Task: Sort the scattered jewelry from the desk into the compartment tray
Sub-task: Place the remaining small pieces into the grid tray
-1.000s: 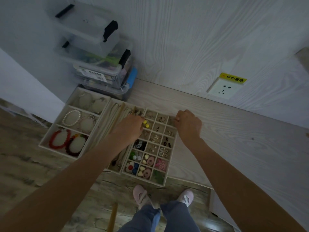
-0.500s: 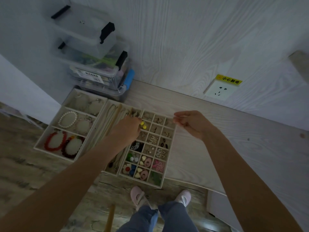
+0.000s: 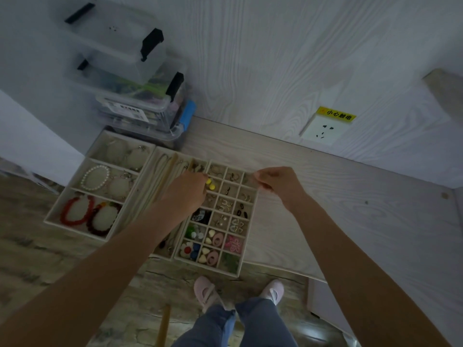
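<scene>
Compartment tray [image 3: 250, 222]: small-grid tray on the desk [image 3: 350, 209], front edge overhanging toward the person; most cells already hold earrings, studs and clips.
Head view, left hand [image 3: 186, 190]: knuckles up, fingertips dipped at the tray's far-left cells, fingers curled; whether anything is pinched I cannot tell, since the hand hides its own tips.
Yellow beads [image 3: 210, 184]: just right of the left fingertips, in a cell of the second row.
Head view, right hand [image 3: 275, 181]: fingers bunched toward the thumb in a pinch, over the tray's far-right corner; any piece between them is too small to see.
Other trays: necklace tray [image 3: 160, 176] under the left forearm, bracelet tray [image 3: 100, 186] further left of that hand.
Storage boxes [image 3: 140, 96]: stacked beyond the left hand, against the wall.
Desk right of the right hand: no loose jewelry visible there.
Step (judgement): placing or adjusting small pieces in the far row; sorting looks nearly done.
Next (judgement): lower the right pinch into the corner cell below it, release, then lift both hands straight up so nothing gets dragged across the dividers.
</scene>
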Tool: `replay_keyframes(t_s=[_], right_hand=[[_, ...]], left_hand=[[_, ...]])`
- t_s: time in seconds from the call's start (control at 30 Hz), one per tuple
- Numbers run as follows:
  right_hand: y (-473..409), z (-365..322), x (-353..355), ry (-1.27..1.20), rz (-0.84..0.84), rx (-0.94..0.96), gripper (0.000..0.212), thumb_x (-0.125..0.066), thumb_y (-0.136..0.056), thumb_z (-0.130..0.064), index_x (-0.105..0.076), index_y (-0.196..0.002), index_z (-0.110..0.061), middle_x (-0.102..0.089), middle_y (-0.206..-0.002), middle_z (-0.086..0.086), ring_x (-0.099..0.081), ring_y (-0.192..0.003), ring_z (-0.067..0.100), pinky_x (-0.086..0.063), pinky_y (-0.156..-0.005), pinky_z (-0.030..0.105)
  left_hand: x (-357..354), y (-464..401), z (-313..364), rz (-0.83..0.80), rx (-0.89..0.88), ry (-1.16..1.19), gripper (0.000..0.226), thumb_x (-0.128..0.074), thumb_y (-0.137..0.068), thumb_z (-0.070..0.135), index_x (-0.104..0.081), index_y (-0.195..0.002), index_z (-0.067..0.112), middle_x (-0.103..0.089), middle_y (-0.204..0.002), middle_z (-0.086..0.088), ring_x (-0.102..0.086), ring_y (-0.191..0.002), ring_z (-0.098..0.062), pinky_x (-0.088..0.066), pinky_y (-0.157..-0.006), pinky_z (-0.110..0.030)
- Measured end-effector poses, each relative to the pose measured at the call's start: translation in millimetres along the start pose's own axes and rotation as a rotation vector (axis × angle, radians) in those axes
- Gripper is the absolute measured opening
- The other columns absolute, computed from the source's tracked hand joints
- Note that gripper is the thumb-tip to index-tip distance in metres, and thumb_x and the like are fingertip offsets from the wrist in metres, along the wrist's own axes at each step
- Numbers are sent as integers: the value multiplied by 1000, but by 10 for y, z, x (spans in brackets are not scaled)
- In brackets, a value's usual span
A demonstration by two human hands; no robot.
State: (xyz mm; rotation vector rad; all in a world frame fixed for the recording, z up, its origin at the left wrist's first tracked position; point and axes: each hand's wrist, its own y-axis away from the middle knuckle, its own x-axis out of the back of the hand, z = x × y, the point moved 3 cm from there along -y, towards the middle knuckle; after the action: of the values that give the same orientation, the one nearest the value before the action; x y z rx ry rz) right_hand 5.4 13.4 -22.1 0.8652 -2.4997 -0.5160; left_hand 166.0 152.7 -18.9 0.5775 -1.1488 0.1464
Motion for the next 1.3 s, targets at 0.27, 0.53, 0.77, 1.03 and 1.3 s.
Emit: replay_keyframes(t_s=[0.27,0.53,0.77,1.03,1.3], right_hand=[[-30,-26,-46,224,-13,57,9,-61,-86,1,-69,-88,1,-69,-79,14,-65,-69,17,-53,-84,31],[-79,-146,-187,761,-24,230,12,-58,-87,-1,-69,-92,-2,-66,-92,12,-63,-84,24,-45,-69,20],[-40,-86,-305,1031,21,340,18,-51,-89,-2,-68,-95,-3,-48,-97,8,-56,-89,24,-42,-69,27],[80,-67,-57,875,239,353,25,-48,-95,-8,-65,-114,-10,-51,-113,10,-54,-100,24,-41,-71,29],[73,44,-220,1012,40,402,26,-46,-97,-13,-66,-113,-10,-49,-107,10,-49,-97,22,-41,-71,28]], left_hand=[[0,4,-11,-2,-9,-12,29,-45,-95,13,-57,-121,9,-64,-103,-12,-62,-90,-25,-50,-73,-32],[-12,-5,2,-12,9,-23,30,-44,-95,13,-54,-123,10,-61,-103,-12,-60,-88,-23,-48,-69,-30],[-32,7,-6,5,8,-20,28,-44,-94,9,-55,-120,10,-57,-91,-8,-55,-77,-20,-49,-68,-32],[-31,-5,-5,-14,8,-35,29,-45,-95,11,-54,-122,9,-59,-98,-9,-58,-83,-22,-48,-69,-31],[-15,-10,8,-20,3,-44,26,-45,-94,10,-56,-119,8,-62,-100,-11,-61,-88,-23,-48,-71,-30]])
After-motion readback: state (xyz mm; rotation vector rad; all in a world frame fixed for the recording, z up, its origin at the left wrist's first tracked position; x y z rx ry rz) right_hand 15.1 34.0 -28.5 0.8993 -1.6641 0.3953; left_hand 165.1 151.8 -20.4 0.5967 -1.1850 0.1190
